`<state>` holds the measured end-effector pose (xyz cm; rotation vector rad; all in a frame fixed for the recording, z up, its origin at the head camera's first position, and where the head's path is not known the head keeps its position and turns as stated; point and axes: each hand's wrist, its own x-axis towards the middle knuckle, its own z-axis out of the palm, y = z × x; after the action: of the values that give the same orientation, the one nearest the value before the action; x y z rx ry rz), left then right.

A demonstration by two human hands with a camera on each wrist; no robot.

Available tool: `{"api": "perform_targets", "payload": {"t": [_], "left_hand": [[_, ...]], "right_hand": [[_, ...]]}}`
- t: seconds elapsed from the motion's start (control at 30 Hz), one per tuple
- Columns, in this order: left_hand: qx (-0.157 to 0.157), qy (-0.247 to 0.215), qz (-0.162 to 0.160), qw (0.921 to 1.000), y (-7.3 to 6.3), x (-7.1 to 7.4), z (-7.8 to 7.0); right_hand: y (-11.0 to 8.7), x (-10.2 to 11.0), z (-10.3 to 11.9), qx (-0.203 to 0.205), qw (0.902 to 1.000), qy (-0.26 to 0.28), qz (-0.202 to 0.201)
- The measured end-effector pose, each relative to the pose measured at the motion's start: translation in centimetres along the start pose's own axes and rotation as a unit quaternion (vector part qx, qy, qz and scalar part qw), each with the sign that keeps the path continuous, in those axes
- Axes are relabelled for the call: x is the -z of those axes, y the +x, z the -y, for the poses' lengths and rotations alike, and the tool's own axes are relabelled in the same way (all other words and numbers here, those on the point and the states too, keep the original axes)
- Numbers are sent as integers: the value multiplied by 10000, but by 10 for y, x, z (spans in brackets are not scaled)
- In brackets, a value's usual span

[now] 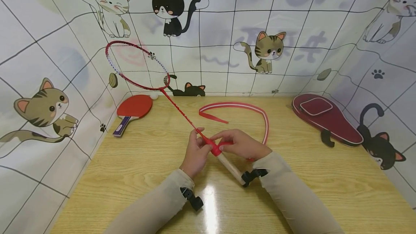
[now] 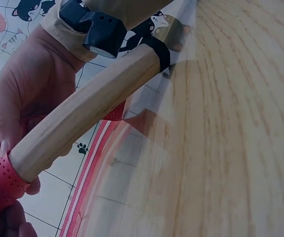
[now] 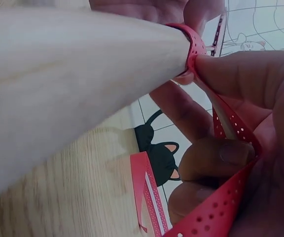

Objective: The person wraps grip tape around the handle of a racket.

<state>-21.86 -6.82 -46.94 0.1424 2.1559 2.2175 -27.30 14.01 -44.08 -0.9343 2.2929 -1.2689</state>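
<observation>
A badminton racket [image 1: 180, 110] with a red frame and shaft slants across the middle, its head up at the left. Its bare wooden handle [image 1: 231, 167] points down to the right. Red perforated grip tape [image 3: 212, 211] is wrapped around the handle's upper end. My left hand [image 1: 196, 154] holds the racket at that wrapped part, thumb and fingers around it. Close beside it, my right hand [image 1: 243, 144] pinches the tape, which runs through its curled fingers in the right wrist view. The tape's loose length, with a white stripe, curves over the table behind the right hand.
A red table tennis paddle [image 1: 134, 106] lies at the back left, with a white ball [image 1: 154, 96] by it. At the back right lies a dark red paddle case [image 1: 328, 118]. Cat-patterned walls enclose the wooden table [image 1: 136, 161] at the back and sides.
</observation>
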Motion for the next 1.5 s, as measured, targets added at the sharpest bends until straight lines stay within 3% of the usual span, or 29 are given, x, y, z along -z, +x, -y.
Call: {"api": "perform_targets", "payload": {"t": [0.2, 0.53, 1.0, 1.5], "left_hand": [[75, -30, -19, 10000, -1, 0, -1], [180, 330, 2, 9993, -2, -1, -2], [243, 188, 28, 9995, 0, -2, -2], [284, 4, -2, 9996, 0, -1, -1]], "right_hand": [[-1, -1, 4, -125, 9998, 117, 65], [-2, -2, 6, -80, 10000, 47, -32], [-2, 0, 8, 82, 9999, -120, -56], [-1, -1, 1, -147, 9998, 1, 92]]}}
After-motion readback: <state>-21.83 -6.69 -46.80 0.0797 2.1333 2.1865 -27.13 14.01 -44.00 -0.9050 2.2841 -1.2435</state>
